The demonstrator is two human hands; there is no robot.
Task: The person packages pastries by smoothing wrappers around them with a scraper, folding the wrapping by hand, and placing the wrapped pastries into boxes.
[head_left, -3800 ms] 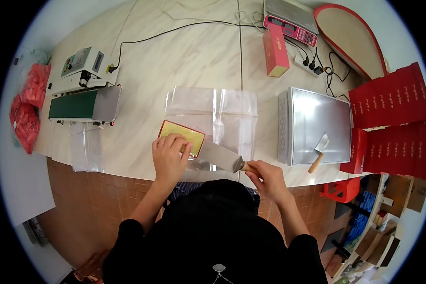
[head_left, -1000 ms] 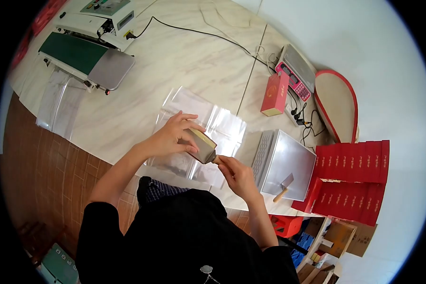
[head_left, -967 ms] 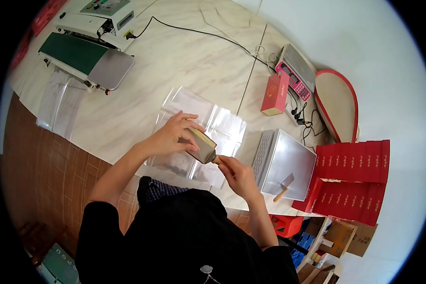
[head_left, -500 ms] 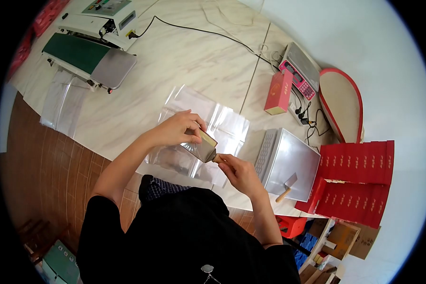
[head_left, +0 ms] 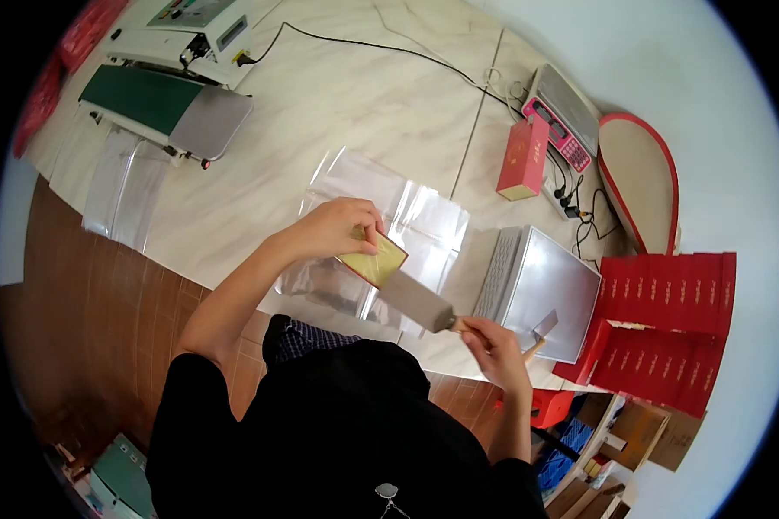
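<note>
My left hand point(head_left: 342, 227) is closed on a small flat yellow piece with a dark red edge point(head_left: 374, 262), fingers bent over its upper left side. It is held above clear plastic bags point(head_left: 437, 218) spread on the table. In my right hand point(head_left: 499, 348) is a metal spatula point(head_left: 415, 301), gripped by its wooden handle. The spatula's broad blade points left, its tip at or very near the yellow piece's lower right edge; I cannot tell whether they touch. A second, smaller spatula point(head_left: 544, 325) lies on the metal tray point(head_left: 550, 281) beyond my right hand.
A sealing machine point(head_left: 143, 97) with a green belt stands at the upper left, more plastic bags point(head_left: 128, 186) beside it. On the right are a pink-keyed scale point(head_left: 565, 104), a red box point(head_left: 523, 157), cables, a red-rimmed basket point(head_left: 636, 173) and stacked red boxes point(head_left: 666, 294).
My right hand has drawn the spatula right and down, so its blade no longer overlaps the yellow piece. The yellow face now shows more fully in my left hand. The view has shifted slightly.
</note>
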